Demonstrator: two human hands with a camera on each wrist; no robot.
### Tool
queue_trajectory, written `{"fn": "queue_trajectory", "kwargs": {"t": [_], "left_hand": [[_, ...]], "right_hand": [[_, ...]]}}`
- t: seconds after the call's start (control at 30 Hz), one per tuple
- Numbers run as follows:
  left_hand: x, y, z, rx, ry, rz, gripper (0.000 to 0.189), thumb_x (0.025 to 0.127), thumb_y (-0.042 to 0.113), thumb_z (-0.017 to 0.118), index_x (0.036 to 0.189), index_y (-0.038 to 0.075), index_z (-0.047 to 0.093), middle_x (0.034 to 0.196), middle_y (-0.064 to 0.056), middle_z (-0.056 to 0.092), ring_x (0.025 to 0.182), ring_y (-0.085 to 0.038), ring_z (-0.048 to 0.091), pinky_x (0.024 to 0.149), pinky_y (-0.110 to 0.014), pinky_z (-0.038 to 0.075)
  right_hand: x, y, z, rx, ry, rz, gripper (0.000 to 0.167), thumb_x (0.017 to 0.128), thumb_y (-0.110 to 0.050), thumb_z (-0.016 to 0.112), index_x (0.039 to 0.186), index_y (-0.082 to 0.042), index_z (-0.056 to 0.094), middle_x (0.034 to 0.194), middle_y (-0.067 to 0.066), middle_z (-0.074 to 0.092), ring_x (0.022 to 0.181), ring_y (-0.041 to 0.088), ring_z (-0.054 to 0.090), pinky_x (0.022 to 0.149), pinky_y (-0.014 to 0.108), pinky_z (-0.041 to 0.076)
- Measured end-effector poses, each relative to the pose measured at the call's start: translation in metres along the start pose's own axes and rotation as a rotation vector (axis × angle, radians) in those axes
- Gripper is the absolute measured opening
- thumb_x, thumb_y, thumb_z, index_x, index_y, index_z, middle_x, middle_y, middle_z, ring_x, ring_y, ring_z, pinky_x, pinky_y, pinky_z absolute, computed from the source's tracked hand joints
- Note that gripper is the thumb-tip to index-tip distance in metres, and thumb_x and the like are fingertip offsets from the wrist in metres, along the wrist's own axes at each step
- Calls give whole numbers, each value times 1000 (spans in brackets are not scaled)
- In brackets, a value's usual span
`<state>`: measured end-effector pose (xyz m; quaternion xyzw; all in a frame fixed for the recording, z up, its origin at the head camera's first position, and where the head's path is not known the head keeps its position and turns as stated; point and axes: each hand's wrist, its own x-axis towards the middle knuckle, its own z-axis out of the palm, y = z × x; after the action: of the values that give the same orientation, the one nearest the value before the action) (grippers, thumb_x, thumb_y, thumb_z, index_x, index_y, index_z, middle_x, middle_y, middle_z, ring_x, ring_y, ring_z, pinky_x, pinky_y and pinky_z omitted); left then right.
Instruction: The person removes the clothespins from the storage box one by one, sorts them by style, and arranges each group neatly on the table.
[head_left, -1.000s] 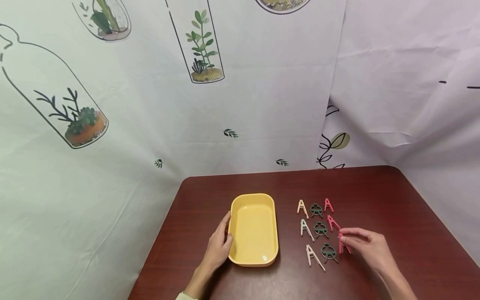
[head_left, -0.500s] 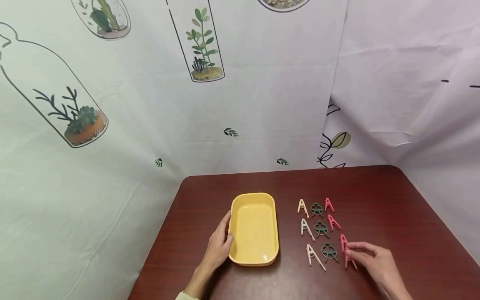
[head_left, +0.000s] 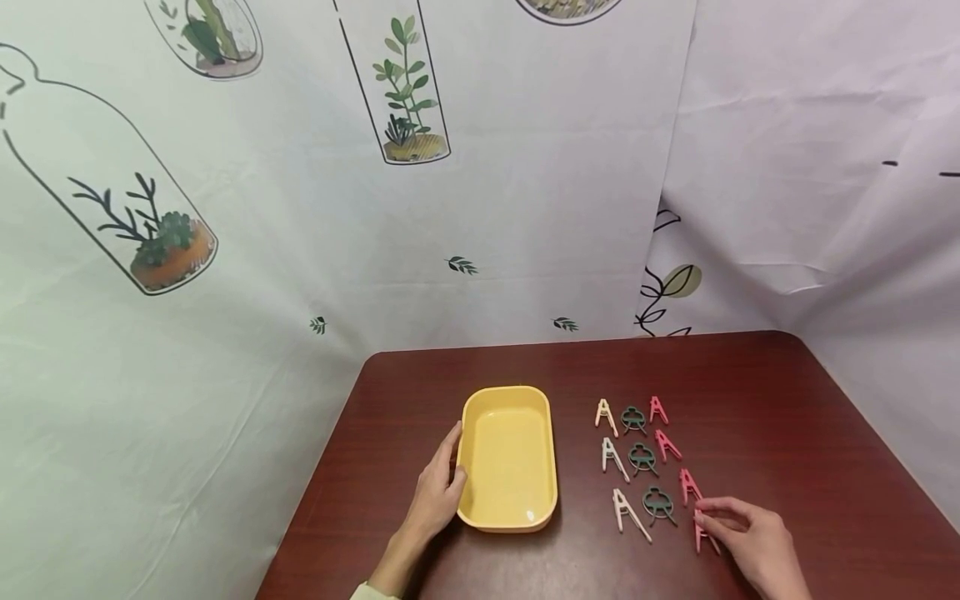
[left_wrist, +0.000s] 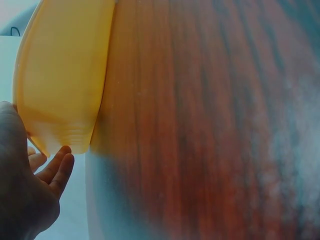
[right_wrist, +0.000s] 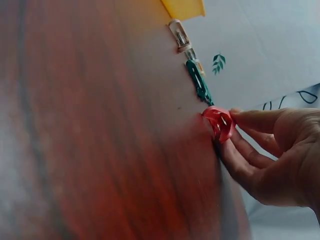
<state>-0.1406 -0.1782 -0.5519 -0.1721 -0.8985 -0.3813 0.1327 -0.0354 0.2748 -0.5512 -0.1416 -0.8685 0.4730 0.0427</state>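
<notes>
My right hand [head_left: 750,537] pinches a pink clothespin [head_left: 701,533] between thumb and fingertips at the near right of the table. In the right wrist view that pink clothespin [right_wrist: 219,123] sits at the fingertips, in line with a green clip [right_wrist: 197,80]. Other pink clothespins [head_left: 690,486] lie in a column just beyond this hand. My left hand [head_left: 437,487] holds the left side of a yellow tray [head_left: 459,467], its thumb at the rim. The left wrist view has its fingers [left_wrist: 62,170] against the tray's outer wall [left_wrist: 65,85].
Left of the pink column lie three dark green round clips [head_left: 657,502], and then three pale clothespins [head_left: 628,512]. All rest on a dark red-brown table [head_left: 570,567]. A printed white cloth [head_left: 525,208] hangs behind the table's far edge.
My right hand has left one pink clothespin behind and moved toward the near right, where it now pinches the nearest one, shifted slightly nearer. My left hand and the tray have not moved.
</notes>
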Motion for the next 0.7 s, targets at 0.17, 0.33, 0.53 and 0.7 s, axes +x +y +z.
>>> {"fn": "queue_trajectory", "kwargs": {"t": [0.17,0.33,0.53,0.7], "left_hand": [[0,0,0,-4,2,1,70,96,-1,58,164,9,41,161,-9,51,122,-25,69,97,-47,57],[0,0,1,2,7,7,70,96,-1,58,164,9,41,161,-8,51,120,-25,70,96,-46,57],[1,1,1,-1,10,18,70,95,0,58,163,9,42,159,-11,52,117,-26,71,94,-46,58],[1,1,1,17,14,28,70,95,0,58,163,8,42,159,-10,53,118,-25,70,95,-48,57]], "right_hand": [[-1,3,0,-79,34,-59,17,87,-15,88,101,-6,83,88,7,81,73,-4,69,65,16,47],[1,3,0,-127,28,-54,17,87,-16,87,100,-7,83,87,4,80,71,-4,68,67,21,47],[4,0,-2,-130,-6,6,21,89,-19,86,105,-6,83,87,4,81,72,-2,69,69,26,46],[2,1,-5,-134,6,12,24,88,-22,87,107,-7,83,86,3,80,71,-1,70,68,26,45]]}}
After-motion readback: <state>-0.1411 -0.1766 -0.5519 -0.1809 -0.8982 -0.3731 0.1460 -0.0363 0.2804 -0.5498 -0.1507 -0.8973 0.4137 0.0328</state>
